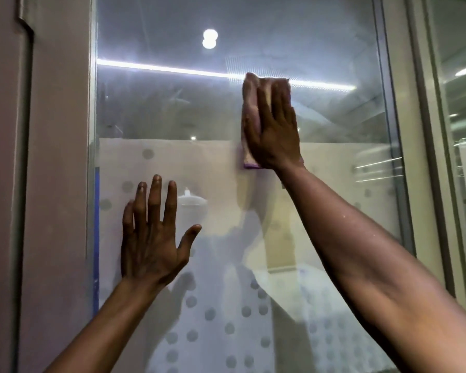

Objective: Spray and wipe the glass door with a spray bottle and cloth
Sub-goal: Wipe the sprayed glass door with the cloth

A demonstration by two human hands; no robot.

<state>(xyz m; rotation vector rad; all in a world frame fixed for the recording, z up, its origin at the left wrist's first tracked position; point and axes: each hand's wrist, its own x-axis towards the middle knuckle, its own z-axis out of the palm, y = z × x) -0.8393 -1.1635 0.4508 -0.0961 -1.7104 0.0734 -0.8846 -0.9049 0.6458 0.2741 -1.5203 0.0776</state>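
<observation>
The glass door (pixel 189 109) fills the middle of the head view, clear above and frosted with grey dots below. My right hand (pixel 271 127) presses a folded cloth (pixel 249 103), pinkish with a purple edge, flat against the glass at the border between the clear and the frosted part. My left hand (pixel 151 238) lies flat on the frosted glass lower left, fingers spread, holding nothing. No spray bottle is in view.
A wide pale door frame (pixel 57 157) stands at the left. A metal frame post (pixel 404 130) bounds the pane on the right, with another glass panel (pixel 460 130) beyond it. Ceiling lights reflect in the upper glass.
</observation>
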